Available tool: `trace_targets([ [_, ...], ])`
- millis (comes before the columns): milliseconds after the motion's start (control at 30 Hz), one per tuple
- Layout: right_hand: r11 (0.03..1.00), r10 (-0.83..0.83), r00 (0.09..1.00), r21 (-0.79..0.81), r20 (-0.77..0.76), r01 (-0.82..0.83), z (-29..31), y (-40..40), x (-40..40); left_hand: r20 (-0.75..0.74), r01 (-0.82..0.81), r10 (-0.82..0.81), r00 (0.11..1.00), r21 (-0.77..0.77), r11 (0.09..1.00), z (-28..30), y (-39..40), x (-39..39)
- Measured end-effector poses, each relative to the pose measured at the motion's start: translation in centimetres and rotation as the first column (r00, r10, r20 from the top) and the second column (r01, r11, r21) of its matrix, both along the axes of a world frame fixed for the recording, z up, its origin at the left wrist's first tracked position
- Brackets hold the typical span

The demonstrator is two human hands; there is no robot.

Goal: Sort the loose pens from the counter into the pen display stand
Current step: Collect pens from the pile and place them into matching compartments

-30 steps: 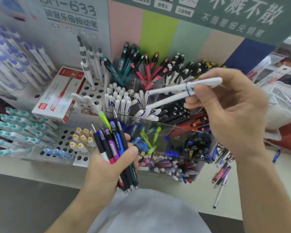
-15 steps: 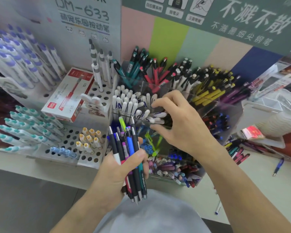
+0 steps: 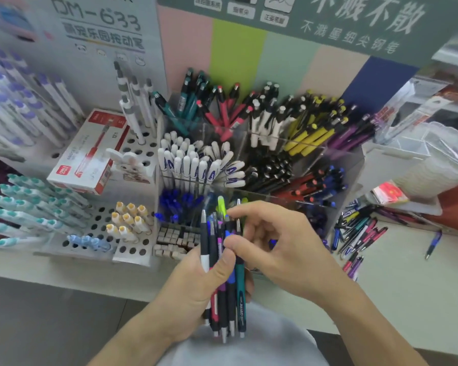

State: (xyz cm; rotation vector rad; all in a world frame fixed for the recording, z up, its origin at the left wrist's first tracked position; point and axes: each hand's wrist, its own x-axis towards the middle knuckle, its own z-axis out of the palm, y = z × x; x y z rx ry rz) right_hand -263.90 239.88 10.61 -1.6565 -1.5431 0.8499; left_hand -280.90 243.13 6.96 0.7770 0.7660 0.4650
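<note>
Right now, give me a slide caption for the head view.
Left hand grips a pen bundle while right hand picks at it, before the stand.

2 bare forearms come up from the bottom edge of the head view, each ending in a bare hand — the left hand [image 3: 196, 283] and the right hand [image 3: 283, 249]. No sleeve covers either forearm as far as the frame shows; no watch, ring or band appears on either wrist or on any finger. The fingernails that show are short and plain. Low between the forearms sits a rounded patch of pale grey-blue smooth cloth garment [image 3: 238, 347] — worn on the person's front, without print, seam or button in sight.
</note>
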Motion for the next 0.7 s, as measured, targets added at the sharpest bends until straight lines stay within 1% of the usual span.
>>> trace_targets([
  [67, 0.997, -0.043, 0.996, -0.063, -0.075, 0.039, -0.1, -1.0, 0.5, 0.016, 0.067, -0.067, 0.998, -0.042, 0.997, 0.1, -0.3, 0.2],
  [133, 0.986, -0.058, 0.985, -0.165, -0.161, 0.031, -0.1, -2.0, 1.2, 0.076, 0.158, -0.151, 0.986, -0.099, 0.983, 0.3, -0.6, 0.4],
  [200, 0.972, -0.079, 0.964, -0.233, -0.256, 0.018, -0.1, -2.9, 2.0, 0.129, 0.197, -0.176, 0.976, -0.171, 0.965, 0.4, -1.0, 0.7],
  [333, 0.954, -0.185, 0.897, -0.292, -0.401, 0.066, -0.4, -4.4, 3.7, 0.175, 0.209, -0.165, 0.971, -0.278, 0.937, 0.6, -1.4, 1.5],
  [433, 0.956, -0.229, 0.830, -0.278, -0.509, 0.093, -0.4, -5.2, 4.8, 0.206, 0.254, -0.192, 0.959, -0.338, 0.906, 0.4, -1.4, 2.0],
  [500, 0.954, -0.262, 0.799, -0.269, -0.541, 0.131, -0.4, -5.7, 5.3, 0.228, 0.269, -0.196, 0.954, -0.360, 0.893, 0.4, -1.6, 2.5],
  [567, 0.949, -0.289, 0.789, -0.272, -0.542, 0.160, -0.6, -6.1, 5.6, 0.211, 0.240, -0.169, 0.963, -0.375, 0.896, 0.1, -2.0, 3.1],
  [633, 0.945, -0.302, 0.806, -0.272, -0.509, 0.182, -0.9, -6.5, 5.9, 0.172, 0.231, -0.179, 0.969, -0.359, 0.904, 0.2, -2.4, 3.7],
  [700, 0.942, -0.308, 0.846, -0.264, -0.435, 0.207, -1.3, -7.2, 6.2, 0.107, 0.227, -0.203, 0.973, -0.311, 0.923, 0.2, -3.0, 4.4],
])
